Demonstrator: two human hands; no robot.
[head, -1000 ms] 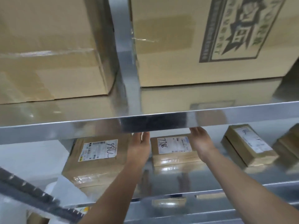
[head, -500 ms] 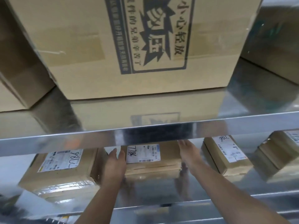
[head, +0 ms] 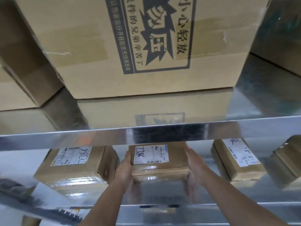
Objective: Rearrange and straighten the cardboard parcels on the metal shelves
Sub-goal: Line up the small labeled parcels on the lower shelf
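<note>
Big box (head: 146,46): tan cardboard. Printed panel in dark grey-blue, framed, with Chinese characters and a jagged starburst. Tape strips a shade darker tan.
Left box (head: 19,82): same tan, its side in brown shadow.
Right box (head: 280,39): brown, faint green tinge near the top.
Upper shelf (head: 244,129): bright silver, mirror finish, with a tan reflection of big box and its print.
Mid parcel (head: 159,168): tan, glossy clear tape. White label with black handwritten 7786 and a black barcode.
Left parcel (head: 75,167): tan. White label, black scrawl, yellow edge strip.
Right parcel (head: 234,160): tan. White label, black scrawl, orange mark at its lower corner.
Lower shelf (head: 244,207): silver.
</note>
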